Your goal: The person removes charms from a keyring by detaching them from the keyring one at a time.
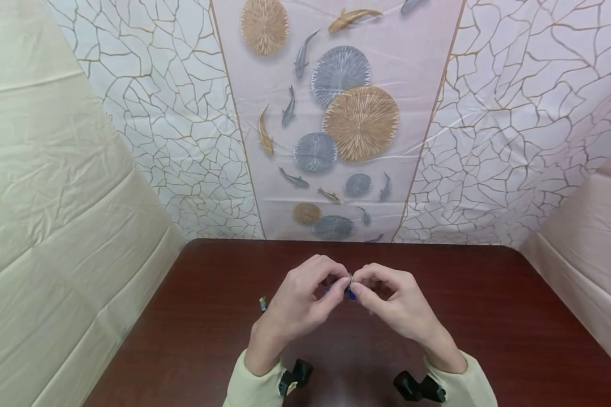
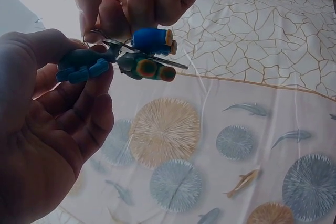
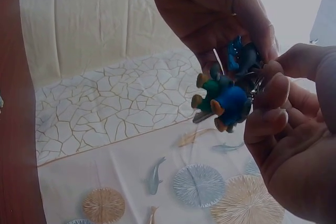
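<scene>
Fiddly fingertip work over a dark red table (image 1: 198, 345)
Left hand (image 1: 301, 297) and right hand (image 1: 399, 299) pinch some tiny blue-and-silver thing (image 1: 353, 295); little object (image 1: 263, 304) lying to the left, fish-print cloth (image 1: 412, 62) on the far side.

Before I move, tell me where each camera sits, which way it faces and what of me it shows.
Head: on your head, looking forward and down over the table to the patterned cloth; your left hand, right hand and sleeves show.
Left wrist: on your left wrist, facing the keyring of small figures; left hand at the picture's left, right hand at the top.
Right wrist: on your right wrist, facing the same keyring; right hand at the picture's right, left hand at the top.
Shared: both wrist views show both hands, the figures and the cloth.
</scene>
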Motion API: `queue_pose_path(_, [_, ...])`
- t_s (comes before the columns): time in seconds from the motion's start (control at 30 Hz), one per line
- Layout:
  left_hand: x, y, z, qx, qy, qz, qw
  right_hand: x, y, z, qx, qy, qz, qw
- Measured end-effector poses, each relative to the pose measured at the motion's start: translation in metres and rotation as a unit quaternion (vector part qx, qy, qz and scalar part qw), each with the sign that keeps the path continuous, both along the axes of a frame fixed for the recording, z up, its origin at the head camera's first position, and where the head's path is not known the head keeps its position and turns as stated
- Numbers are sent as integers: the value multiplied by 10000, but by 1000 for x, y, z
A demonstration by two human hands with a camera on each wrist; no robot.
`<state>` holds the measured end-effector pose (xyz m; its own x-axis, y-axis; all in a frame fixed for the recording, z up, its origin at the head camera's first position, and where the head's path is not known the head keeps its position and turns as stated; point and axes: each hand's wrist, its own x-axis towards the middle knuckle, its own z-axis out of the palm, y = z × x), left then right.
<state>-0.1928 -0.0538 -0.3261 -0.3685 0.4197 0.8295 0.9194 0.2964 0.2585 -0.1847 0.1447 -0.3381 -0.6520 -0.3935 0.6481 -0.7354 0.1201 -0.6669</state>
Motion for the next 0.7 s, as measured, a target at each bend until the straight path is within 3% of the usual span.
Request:
queue_pose_path(0.3, [-1,0,-2,115,-277,38,9995,-2,0,0,-215,241,456,9984])
queue_pose_path(0.7, [1,2,0,88,-78,-25,9999,1,2,0,-67,-64,28,10000])
